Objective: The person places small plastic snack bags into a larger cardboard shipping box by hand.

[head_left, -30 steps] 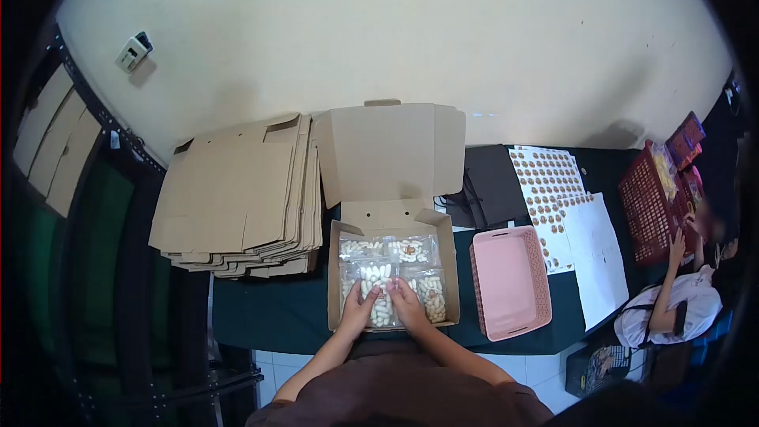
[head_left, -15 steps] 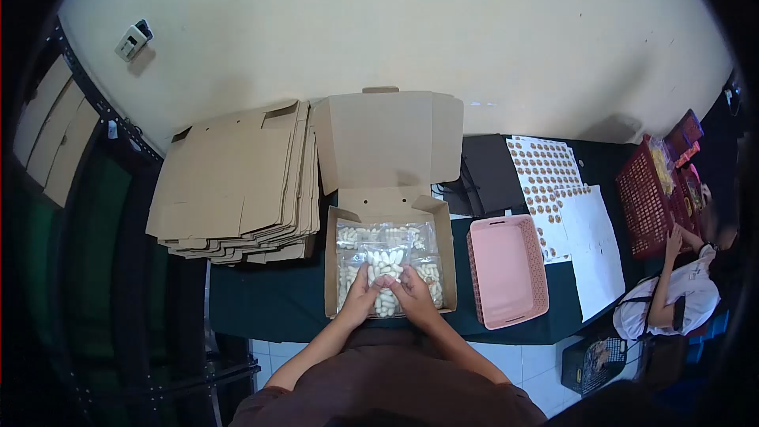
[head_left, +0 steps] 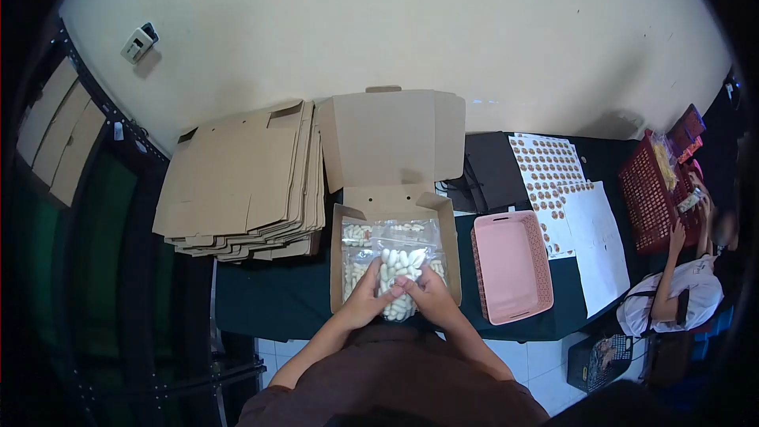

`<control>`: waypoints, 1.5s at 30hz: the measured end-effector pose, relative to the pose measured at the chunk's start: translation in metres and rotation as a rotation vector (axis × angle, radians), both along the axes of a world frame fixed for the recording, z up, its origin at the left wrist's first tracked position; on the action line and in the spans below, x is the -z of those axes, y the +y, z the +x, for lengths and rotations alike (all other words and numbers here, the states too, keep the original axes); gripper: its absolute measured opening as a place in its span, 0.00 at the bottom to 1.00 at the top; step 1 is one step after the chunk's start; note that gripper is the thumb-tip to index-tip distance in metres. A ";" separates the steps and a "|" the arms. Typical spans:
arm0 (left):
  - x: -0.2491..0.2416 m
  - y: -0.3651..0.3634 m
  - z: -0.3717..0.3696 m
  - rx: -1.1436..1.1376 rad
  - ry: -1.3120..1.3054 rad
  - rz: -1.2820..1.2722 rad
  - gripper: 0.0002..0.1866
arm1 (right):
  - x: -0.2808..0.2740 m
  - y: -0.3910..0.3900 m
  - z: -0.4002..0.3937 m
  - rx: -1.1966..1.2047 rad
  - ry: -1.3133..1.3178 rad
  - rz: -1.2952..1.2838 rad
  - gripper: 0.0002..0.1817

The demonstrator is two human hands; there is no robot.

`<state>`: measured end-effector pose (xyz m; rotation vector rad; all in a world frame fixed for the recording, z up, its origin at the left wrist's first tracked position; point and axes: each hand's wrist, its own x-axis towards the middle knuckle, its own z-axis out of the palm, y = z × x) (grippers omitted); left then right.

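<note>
My left hand (head_left: 362,298) and my right hand (head_left: 434,298) both grip a clear plastic bag (head_left: 400,263) full of small white oval pieces. Their thumbs press on its front from either side. The bag is held up over the near half of an open cardboard box (head_left: 337,265), whose lid (head_left: 395,138) stands raised against the wall. Inside the box lie several similar clear bags (head_left: 409,231) of white pieces, partly hidden by my hands and the held bag.
Flattened cardboard boxes (head_left: 225,182) are stacked on the left. A pink basket (head_left: 512,269), a dark folder-like item (head_left: 494,170), sticker sheets (head_left: 545,170) and white paper (head_left: 594,261) lie right. Further right, a person (head_left: 672,296) reaches to a red basket (head_left: 648,198).
The held bag has come up and nearer to me, showing more of the box's bags behind it. The other person's far hand now holds a small pack over the red basket.
</note>
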<state>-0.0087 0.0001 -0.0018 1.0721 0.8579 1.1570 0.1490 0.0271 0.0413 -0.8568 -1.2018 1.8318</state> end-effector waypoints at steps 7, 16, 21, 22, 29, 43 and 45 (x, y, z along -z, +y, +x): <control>-0.035 -0.002 0.004 0.151 0.479 0.239 0.41 | -0.015 -0.008 0.005 0.094 0.078 -0.047 0.18; -0.038 -0.005 0.020 0.106 0.215 0.157 0.37 | -0.025 -0.001 0.016 0.003 0.053 0.003 0.26; -0.048 0.001 0.021 0.098 0.352 0.235 0.38 | -0.019 0.001 0.014 0.079 0.067 -0.075 0.26; -0.050 0.001 0.021 0.086 0.395 0.277 0.39 | -0.017 0.003 0.016 0.079 0.067 -0.075 0.26; -0.038 0.004 0.022 0.046 0.372 0.239 0.40 | -0.018 0.006 0.015 -0.007 0.020 -0.010 0.24; -0.039 0.012 0.005 0.144 0.375 0.196 0.42 | -0.015 0.013 0.003 0.158 0.185 -0.420 0.18; -0.049 0.011 0.008 0.182 0.461 0.239 0.42 | -0.007 0.017 0.011 0.208 0.162 -0.300 0.18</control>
